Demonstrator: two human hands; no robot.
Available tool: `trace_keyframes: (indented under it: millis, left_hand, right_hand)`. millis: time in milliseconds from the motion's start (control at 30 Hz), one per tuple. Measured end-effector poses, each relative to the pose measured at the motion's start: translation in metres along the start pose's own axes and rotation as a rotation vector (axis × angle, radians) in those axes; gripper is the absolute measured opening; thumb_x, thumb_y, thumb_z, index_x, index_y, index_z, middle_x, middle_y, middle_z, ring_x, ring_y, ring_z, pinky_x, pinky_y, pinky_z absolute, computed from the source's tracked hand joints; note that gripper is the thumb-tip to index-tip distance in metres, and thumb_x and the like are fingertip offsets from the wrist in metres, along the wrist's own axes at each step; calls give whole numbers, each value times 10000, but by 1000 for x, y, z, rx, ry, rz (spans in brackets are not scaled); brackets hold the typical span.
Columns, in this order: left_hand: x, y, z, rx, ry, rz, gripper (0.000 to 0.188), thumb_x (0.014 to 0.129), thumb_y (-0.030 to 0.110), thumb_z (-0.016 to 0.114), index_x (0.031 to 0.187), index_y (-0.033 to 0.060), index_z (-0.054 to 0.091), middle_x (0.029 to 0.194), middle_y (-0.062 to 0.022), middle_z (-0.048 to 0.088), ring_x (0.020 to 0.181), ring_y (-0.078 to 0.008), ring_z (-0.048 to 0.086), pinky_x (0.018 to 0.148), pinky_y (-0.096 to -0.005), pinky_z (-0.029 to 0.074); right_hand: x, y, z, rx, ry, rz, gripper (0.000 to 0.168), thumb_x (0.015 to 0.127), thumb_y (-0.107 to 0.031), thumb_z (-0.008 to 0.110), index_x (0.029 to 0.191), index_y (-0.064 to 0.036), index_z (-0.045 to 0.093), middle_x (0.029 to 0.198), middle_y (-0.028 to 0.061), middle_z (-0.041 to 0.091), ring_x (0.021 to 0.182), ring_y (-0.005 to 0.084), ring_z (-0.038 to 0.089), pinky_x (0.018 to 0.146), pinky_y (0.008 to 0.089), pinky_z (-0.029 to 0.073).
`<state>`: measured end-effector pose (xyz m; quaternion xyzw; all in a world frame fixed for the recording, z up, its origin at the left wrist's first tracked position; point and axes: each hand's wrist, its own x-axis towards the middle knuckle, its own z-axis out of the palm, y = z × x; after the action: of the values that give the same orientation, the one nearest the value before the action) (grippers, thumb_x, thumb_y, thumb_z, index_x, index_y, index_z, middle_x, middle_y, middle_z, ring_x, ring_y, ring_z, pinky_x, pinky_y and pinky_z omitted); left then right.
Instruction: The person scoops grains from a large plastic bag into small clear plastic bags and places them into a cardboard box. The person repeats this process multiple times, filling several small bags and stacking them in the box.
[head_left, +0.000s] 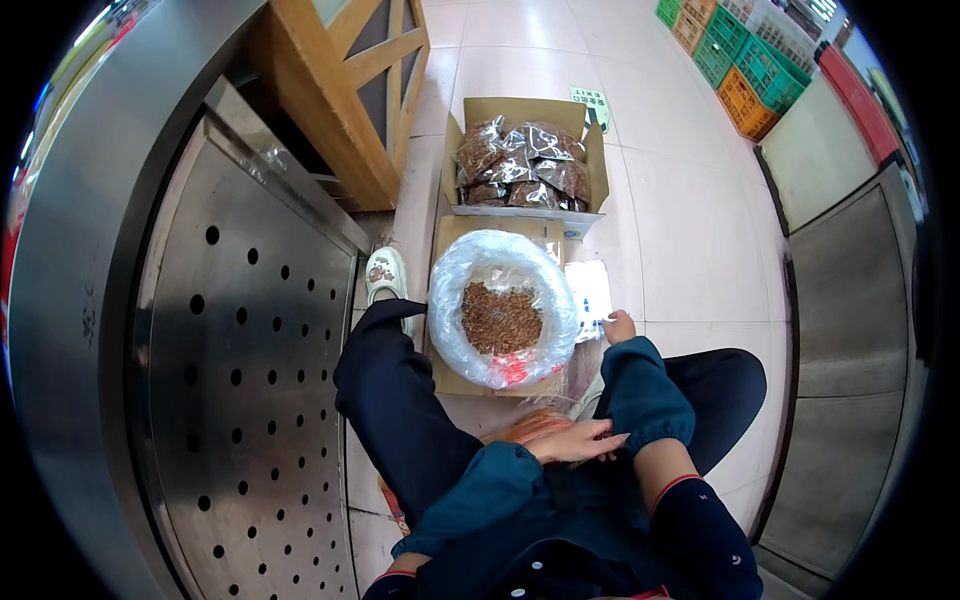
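My right hand (619, 328) is at the near right corner of a flat stack of white plastic bags (587, 289) with blue print, its fingers pinching the edge. Close to my lap, my left hand (576, 441) reaches across with fingers apart, the fingertips by the cuff of my right teal sleeve (651, 397). Nothing shows in its grasp. Between my knees stands a round container lined with a clear plastic bag (454, 322), folded over its rim. Brown dried flakes or granules (501, 319) lie inside. The container itself is hidden under the liner.
Beyond it, an open cardboard box (596, 176) holds several clear bags of brown material (534, 161). Flattened cardboard (450, 379) lies under the container. A perforated steel panel (255, 420) stands close on my left, a wooden frame (337, 97) ahead of it. Plastic crates (739, 67) are at far right.
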<state>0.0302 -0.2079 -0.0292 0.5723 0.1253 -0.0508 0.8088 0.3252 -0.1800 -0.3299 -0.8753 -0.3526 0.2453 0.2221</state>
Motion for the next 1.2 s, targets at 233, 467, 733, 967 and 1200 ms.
trace_keyframes:
  millis: [233, 467, 733, 967, 1200]
  left_hand:
    - [8, -3, -19, 174, 100, -70, 434, 923, 435, 473, 949, 13, 573, 764, -63, 603, 700, -128, 559, 644, -296, 425]
    - [21, -35, -21, 98, 128, -44, 416, 938, 409, 466, 1057, 21, 559, 769, -24, 561, 685, -102, 495, 626, -263, 408]
    - [23, -24, -26, 177, 193, -14, 422, 938, 418, 441, 1039, 31, 577, 699, -57, 573, 614, -126, 526, 593, -302, 417]
    - [25, -41, -23, 38, 163, -5, 473, 954, 401, 436, 1179, -2, 539, 1031, -122, 638, 925, -168, 573, 839, -315, 431]
    - [23, -1, -29, 90, 224, -158, 437, 958, 388, 450, 1080, -19, 551, 908, -73, 626, 874, -147, 577, 760, -293, 452]
  right_hand:
    - [-37, -93, -2, -173, -93, -60, 528, 713, -210, 752, 1156, -19, 539, 1083, 199, 544, 989, 348, 565, 852, 404, 471]
    - [-52, -107, 3, -257, -6, -70, 588, 615, -136, 819, 1116, -69, 519, 1115, 131, 482, 1040, 320, 502, 849, 406, 470]
    - [-44, -102, 14, -166, 82, 1, 556, 601, -94, 819, 1067, -100, 516, 1085, 118, 485, 1018, 309, 503, 832, 401, 463]
    - [-20, -87, 24, -109, 113, 84, 339, 692, -166, 749, 975, -100, 574, 974, 118, 544, 922, 307, 558, 786, 398, 470]
    - [34, -176, -8, 573, 181, -22, 536, 736, -385, 716, 1002, 48, 547, 947, 207, 612, 857, 308, 610, 764, 394, 490]
